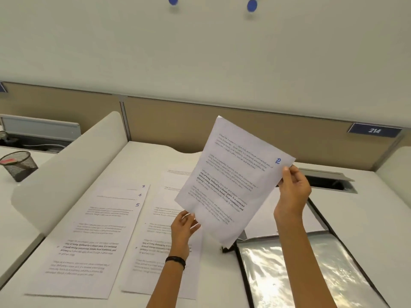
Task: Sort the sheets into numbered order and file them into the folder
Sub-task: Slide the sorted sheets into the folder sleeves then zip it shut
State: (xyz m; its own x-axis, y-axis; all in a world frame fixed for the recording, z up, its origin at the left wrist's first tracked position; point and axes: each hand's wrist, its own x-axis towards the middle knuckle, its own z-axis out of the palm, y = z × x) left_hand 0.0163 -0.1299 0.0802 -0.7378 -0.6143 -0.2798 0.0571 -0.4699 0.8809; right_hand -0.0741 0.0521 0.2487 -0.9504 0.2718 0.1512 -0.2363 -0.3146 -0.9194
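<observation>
sheet 2 (233, 181): up in the air above the tabletop (367, 210), tilted, printed side toward the camera, with a blue "2" in its top right corner. This is my landmark for everything below.

right hand (293, 192): pinching sheet 2's right edge just under the "2", thumb in front, fingers wrapped behind.

left hand (183, 225): clamped on sheet 2's lower left corner, fingers curled onto the edge.

folder (311, 274): lying open just below and right of sheet 2, black border, shiny clear sleeves. The sleeve I can see looks empty, though glare makes that hard to swear to.

loose pile (169, 218): flat on the tabletop directly under and left of sheet 2, partly hidden by it. Can't read any number on it from here.

sorted stack (93, 236): further left of sheet 2, three sheets fanned so the corners show 3, 4 and 5.

progress: I'd say the sorting is mostly there, since 3 to 5 are lined up and 2 is in hand. Sheet 1 isn't anywhere I can spot, maybe it's in the loose pile. Filing looks like it hasn't started, so that whole half is left.

bin (19, 164): mesh one, way off to the left of sheet 2, not involved.
</observation>
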